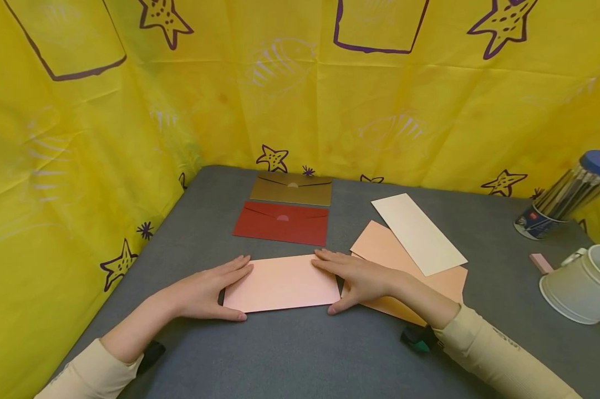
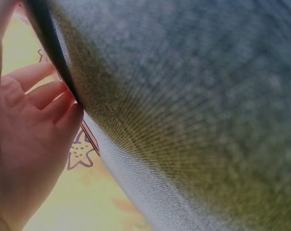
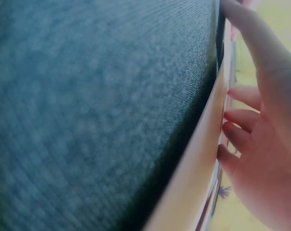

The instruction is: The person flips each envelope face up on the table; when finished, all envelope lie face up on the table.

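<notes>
Pale pink rectangular paper piece (image 1: 282, 284) lies flat on the dark grey table (image 1: 280, 354), near side, between both hands, long side running left to right. Plain face up.

Left hand (image 1: 212, 291) is at its left end: fingers extended and close together, tips on the far left corner, thumb spread away to the near left corner. No pinch visible. Right hand (image 1: 357, 275) mirrors it at the right end: fingers extended, tips at the far right corner, thumb spread away at the near right corner. Right wrist view shows small gaps between its fingertips. How hard either hand presses, can't tell.

Just right of the pink piece, partly under the right hand and forearm: overlapping peach rectangular paper pieces (image 1: 382, 244), exact count unclear. Cream rectangular paper piece (image 1: 420, 234) lies angled on top of them, overhanging on the far side.

Beyond the pink piece: shiny red paper envelope (image 1: 280, 228), flap side up; metallic gold paper envelope (image 1: 291, 193) just past it, same way up.

Far right: dark blue printed cup (image 1: 537, 221) of pencils. Nearer: small pink block (image 1: 542, 264) beside a white pail (image 1: 576, 288).

Yellow cloth (image 1: 220, 100) with purple stars backs the table.
</notes>
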`<state>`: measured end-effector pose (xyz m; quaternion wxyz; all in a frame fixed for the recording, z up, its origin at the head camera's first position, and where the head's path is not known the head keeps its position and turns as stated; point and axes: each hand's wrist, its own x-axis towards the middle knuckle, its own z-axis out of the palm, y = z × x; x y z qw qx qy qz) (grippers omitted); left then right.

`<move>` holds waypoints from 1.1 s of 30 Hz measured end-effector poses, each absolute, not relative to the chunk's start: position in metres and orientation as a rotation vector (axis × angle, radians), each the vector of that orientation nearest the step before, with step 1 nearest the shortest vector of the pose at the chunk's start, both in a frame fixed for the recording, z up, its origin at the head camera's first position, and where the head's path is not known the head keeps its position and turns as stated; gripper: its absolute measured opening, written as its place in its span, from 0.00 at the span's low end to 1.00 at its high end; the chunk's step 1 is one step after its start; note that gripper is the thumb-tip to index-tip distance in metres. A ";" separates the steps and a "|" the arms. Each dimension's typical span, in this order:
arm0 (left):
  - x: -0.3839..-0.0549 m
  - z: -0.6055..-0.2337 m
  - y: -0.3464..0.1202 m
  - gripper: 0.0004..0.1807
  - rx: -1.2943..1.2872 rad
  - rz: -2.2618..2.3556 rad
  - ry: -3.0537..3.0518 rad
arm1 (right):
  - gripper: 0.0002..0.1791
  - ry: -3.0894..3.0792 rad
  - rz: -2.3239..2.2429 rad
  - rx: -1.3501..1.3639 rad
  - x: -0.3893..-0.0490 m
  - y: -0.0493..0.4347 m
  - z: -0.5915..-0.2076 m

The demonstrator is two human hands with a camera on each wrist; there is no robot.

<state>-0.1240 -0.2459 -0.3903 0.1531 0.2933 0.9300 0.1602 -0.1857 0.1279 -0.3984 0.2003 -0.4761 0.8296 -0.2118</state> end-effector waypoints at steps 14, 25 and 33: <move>-0.124 -0.382 -0.249 0.38 1.001 0.545 2.764 | 0.43 2.391 -0.662 -1.390 -0.184 0.124 -0.395; -0.128 -0.383 -0.255 0.24 1.078 0.746 2.820 | 0.28 2.443 -0.831 -1.446 -0.190 0.121 -0.396; -0.132 -0.385 -0.256 0.15 1.154 0.905 2.880 | 0.20 2.519 -0.939 -1.460 -0.194 0.119 -0.398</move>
